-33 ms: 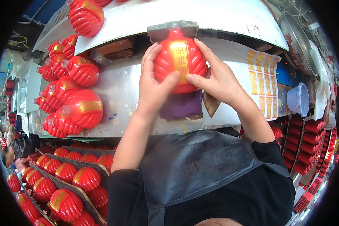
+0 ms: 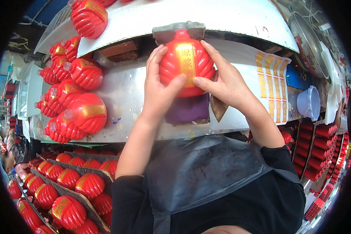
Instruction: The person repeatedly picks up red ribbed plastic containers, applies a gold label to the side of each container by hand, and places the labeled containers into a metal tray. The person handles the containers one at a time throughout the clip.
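Note:
A shiny red ribbed bottle [image 2: 202,61] lies on its side in front of me, its clear neck pointing away and set against a grey padded rest [image 2: 160,32]. My left hand [image 2: 158,84] wraps its left side and my right hand [image 2: 227,80] its right side. Both thumbs press near the lower end of an upright gold label [image 2: 187,58] on the bottle's face. Purple cloth [image 2: 187,109] shows below the bottle's base. Beside my right wrist is a brown pointed piece [image 2: 218,108].
Red bottles [image 2: 89,111] lie grouped on the metal table [image 2: 124,85] at left. A sheet of gold labels [image 2: 271,87] lies at right, near a pale blue bucket [image 2: 309,103]. A raised white board [image 2: 230,17] spans the back. Racks of red bottles [image 2: 68,212] stand lower left.

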The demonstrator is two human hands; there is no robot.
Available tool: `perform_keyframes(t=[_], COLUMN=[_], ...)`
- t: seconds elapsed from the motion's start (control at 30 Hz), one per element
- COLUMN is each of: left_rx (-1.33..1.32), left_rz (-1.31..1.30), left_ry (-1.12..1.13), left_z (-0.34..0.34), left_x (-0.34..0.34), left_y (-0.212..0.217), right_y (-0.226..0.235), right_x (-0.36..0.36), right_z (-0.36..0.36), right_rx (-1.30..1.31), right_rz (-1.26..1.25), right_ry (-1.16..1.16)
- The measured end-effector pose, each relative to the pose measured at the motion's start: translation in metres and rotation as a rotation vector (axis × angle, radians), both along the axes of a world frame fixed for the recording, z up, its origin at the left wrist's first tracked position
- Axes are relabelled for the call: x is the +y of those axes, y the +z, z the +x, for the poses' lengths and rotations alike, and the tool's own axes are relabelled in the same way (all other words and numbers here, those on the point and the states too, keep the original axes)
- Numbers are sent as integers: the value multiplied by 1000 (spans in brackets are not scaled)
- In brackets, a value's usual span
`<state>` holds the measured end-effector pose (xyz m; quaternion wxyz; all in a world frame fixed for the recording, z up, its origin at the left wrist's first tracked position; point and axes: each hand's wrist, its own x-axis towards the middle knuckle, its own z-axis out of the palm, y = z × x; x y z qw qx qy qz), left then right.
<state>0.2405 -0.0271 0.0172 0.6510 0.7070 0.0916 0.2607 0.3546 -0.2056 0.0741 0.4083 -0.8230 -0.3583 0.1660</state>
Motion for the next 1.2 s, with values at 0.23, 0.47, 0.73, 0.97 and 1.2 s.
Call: perform_keyframes(t=[0.23,0.47,0.73,0.97,1.2], left_rx=[7,102,65,91,99], left_rz=[344,767,732,760,739], left_ry=[0,-49,-42,-48,-49], left_z=[3,14,16,16,16], left_x=[16,23,22,23,23], left_y=[14,32,29,29,29], right_y=[17,16,18,13,54], right_x=[-2,10,12,11,18], right_z=[14,19,20,26,67], right_rx=[-172,-332,-285,-155,472], right_rz=[96,91,76,134,302], right_ry=[-108,100,89,67,-95])
